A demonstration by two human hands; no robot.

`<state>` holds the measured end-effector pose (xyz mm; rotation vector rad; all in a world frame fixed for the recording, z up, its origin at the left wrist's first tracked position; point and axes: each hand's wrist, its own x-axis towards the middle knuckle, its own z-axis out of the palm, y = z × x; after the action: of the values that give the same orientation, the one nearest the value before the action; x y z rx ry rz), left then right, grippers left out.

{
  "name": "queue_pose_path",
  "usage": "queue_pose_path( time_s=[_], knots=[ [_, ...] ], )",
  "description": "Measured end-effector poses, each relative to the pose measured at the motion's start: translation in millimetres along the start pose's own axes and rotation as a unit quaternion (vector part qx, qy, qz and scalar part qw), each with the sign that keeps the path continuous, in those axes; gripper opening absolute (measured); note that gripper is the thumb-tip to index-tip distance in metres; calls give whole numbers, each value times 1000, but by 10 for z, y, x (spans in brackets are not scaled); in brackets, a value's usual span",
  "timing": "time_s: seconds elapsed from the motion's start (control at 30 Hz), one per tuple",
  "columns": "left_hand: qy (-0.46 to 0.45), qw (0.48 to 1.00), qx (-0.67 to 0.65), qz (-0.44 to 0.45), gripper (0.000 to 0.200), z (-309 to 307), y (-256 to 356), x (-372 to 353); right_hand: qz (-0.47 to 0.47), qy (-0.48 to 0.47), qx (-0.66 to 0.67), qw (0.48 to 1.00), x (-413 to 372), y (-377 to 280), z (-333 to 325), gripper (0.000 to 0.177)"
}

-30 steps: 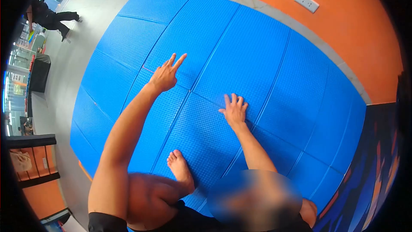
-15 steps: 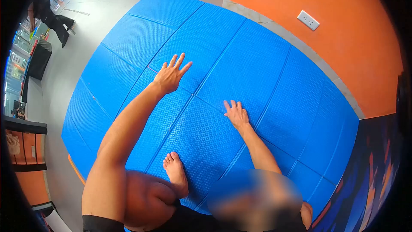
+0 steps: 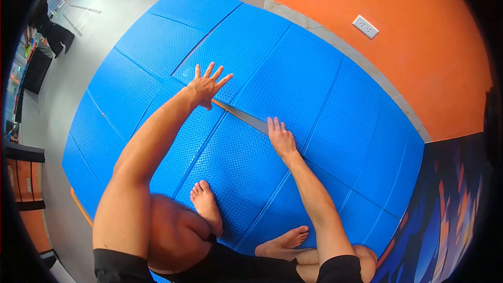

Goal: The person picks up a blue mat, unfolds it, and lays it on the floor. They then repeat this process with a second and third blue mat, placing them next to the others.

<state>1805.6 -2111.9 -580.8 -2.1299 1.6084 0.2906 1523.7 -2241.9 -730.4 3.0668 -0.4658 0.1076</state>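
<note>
Blue textured mats lie under me, divided by seams. My left hand is over the mats with its fingers spread wide and nothing in it; whether it touches the surface is hard to tell. To its right, my right hand lies palm down on a mat beside a seam, fingers stretched out and close together. Between the hands a narrow gap has parted two mats, showing grey below and an orange edge near my left hand. My bare feet rest on the mats.
An orange wall with a white socket stands at the right, above a dark patterned wall. Grey floor runs along the left. Another person in dark clothes stands at the upper left near a black-covered table.
A gap has opened at the seam between the hands. My right hand has moved slightly left, its fingers closer together. The left fingers are spread wider. My second foot has come into view.
</note>
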Motion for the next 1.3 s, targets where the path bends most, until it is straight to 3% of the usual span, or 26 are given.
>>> queue_pose_path(
  time_s=[0.27,0.3,0.33,0.43,0.53,0.63,0.73,0.93,1.07,1.17,1.27,1.3],
  knots=[
    [118,990,-72,0,114,194,-78,337,46,193,113,974,-302,286,-683,47],
    [111,989,-97,11,98,96,-62,323,50,205,124,970,-351,313,-726,48],
    [125,983,-129,31,94,99,3,359,53,217,136,965,-396,333,-755,49],
    [158,965,-200,66,89,27,242,321,57,146,215,964,-532,357,-781,55],
    [184,954,-224,72,92,-84,485,244,-21,-6,105,994,-696,368,-1073,62],
    [187,949,-238,85,96,-191,645,226,-54,-42,-39,997,-774,523,-1539,66],
    [197,942,-251,104,99,-313,839,212,7,-157,74,985,-715,864,-2035,69],
    [230,905,-313,173,102,-526,1302,120,83,-40,296,951,-521,1263,-2316,72],
    [249,884,-312,243,108,-579,1631,61,216,35,541,812,-391,1139,-2252,88],
    [247,867,-331,279,110,-607,1847,42,259,65,671,691,-309,1149,-2217,99],
    [221,877,-316,287,110,-635,1975,17,222,108,642,726,-354,1131,-2270,105],
    [209,880,-313,291,110,-643,2015,35,230,126,573,777,-372,1233,-2147,105]
  ],
)
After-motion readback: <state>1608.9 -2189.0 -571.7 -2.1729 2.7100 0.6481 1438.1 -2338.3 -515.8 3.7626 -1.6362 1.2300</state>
